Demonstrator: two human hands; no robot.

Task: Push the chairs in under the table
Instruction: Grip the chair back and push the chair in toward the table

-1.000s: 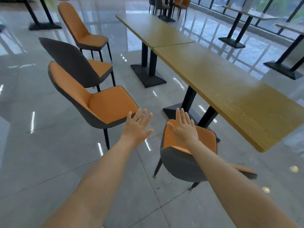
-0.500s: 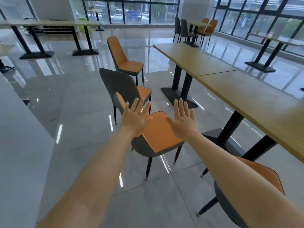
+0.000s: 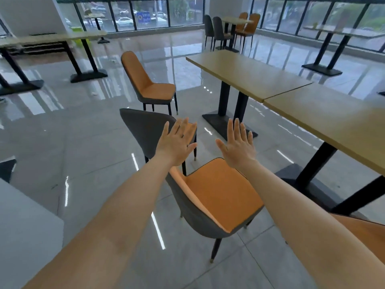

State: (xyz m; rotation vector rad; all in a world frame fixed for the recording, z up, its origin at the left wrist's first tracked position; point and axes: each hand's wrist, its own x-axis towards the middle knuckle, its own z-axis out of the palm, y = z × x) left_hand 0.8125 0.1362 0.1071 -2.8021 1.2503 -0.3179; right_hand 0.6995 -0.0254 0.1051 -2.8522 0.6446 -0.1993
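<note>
Out at the left, the far orange chair (image 3: 153,88) stands alone on the shiny floor (image 3: 83,147), well clear of the table. Next, the grey-backed chair (image 3: 145,134), partly behind the left hand (image 3: 177,146), which is spread flat, fingers wide, gripping nothing. The right hand (image 3: 238,146) is the same: open palm, empty, raised above the nearest chair (image 3: 216,195), whose orange seat points toward the table. That's three chairs pulled out, plus an orange edge of a fourth chair (image 3: 362,232) bottom right. Two wooden tables (image 3: 308,101) butted end to end run along the right.
</note>
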